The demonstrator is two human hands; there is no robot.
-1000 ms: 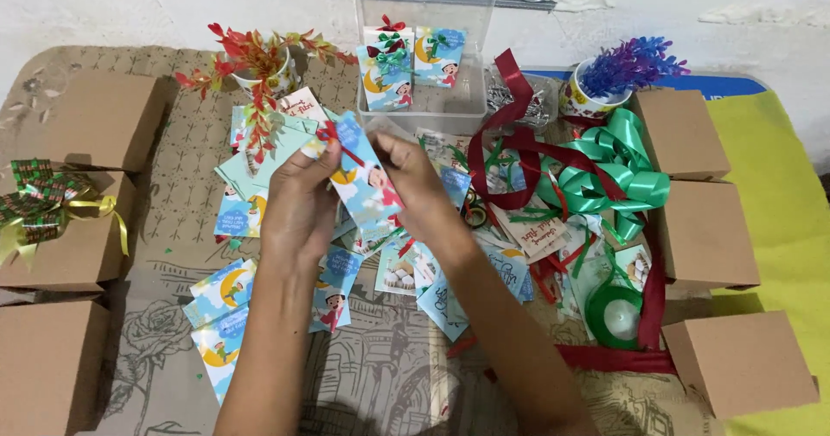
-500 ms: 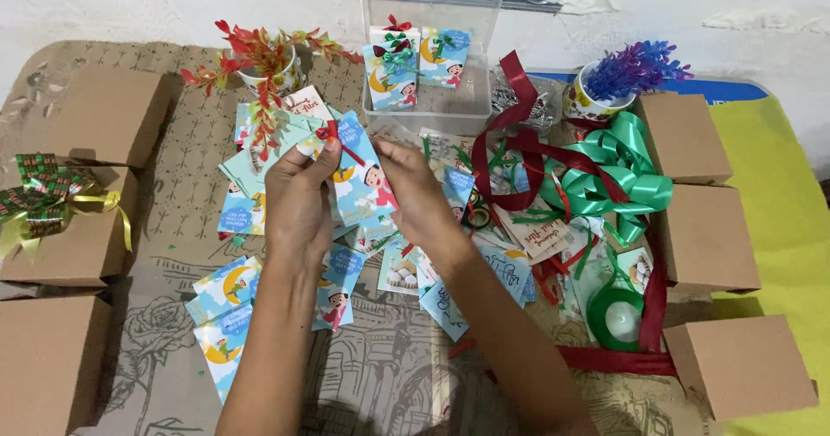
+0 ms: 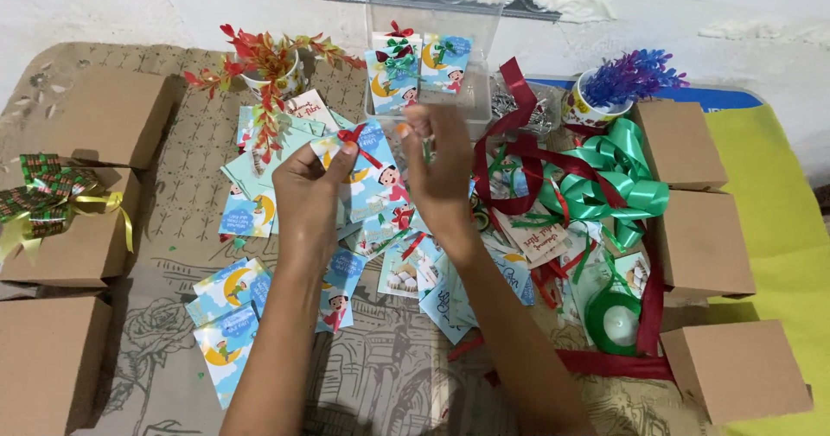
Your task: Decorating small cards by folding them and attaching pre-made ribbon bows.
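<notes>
- Left hand: closed in a pinch on the illustrated card, holding it by the edge beside its small red bow, above the middle of the counter
- Right hand: fingers pinched on a thin green strip; since a second ago it has lifted off the card toward the clear plastic box at the far edge
- Implication: the bow appears fixed; the card is free of the right hand
- Surroundings: loose cards beneath, green ribbon right of centre, brown boxes along both side edges

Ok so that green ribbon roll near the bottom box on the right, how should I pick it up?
Grip the green ribbon roll by its outer rim, coming straight down from above. It seems to lie flat with its hollow core facing up, so fingers can pinch rim against core. Red ribbon crowds its right side.
</notes>
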